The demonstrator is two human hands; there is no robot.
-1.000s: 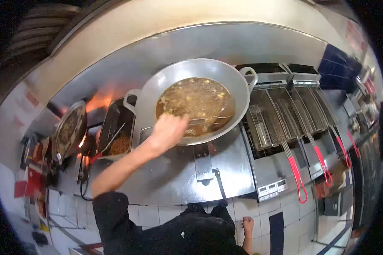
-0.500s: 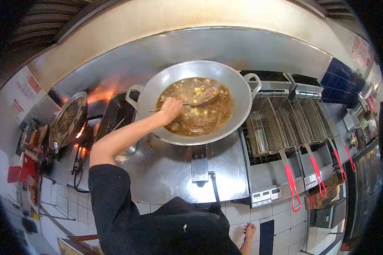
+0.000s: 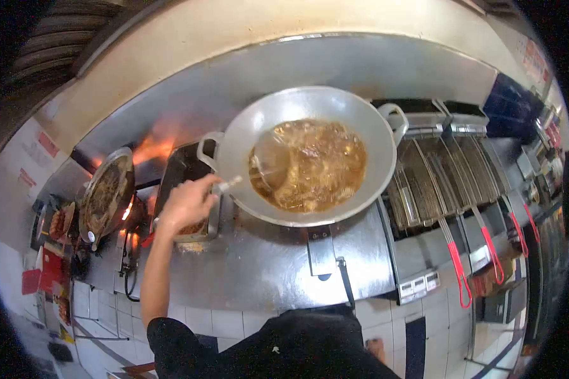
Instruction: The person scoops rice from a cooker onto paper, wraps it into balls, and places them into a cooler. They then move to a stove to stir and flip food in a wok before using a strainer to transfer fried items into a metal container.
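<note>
A large metal wok (image 3: 310, 101) with two loop handles holds bubbling brown liquid (image 3: 325, 167) with pale bits. My left hand (image 3: 189, 203) is closed around the handle of a ladle (image 3: 270, 163), left of the wok. The ladle's wide round head lies in the liquid at the wok's left side, blurred by motion. The handle seems to run back past my hand to a red end. My right hand (image 3: 375, 347) hangs low beside my body, partly hidden by my black shirt; its fingers do not show clearly.
Fryer baskets (image 3: 423, 183) with red handles stand to the right. A dark rectangular tray (image 3: 186, 165) sits left of the wok. Farther left, a blackened pan (image 3: 107, 192) stands tilted near flames (image 3: 155, 151). The steel counter (image 3: 265, 265) runs along my front.
My left hand has drawn back leftward out of the wok, and the ladle's head has moved to the left side of the liquid. The camera view has shifted slightly.
</note>
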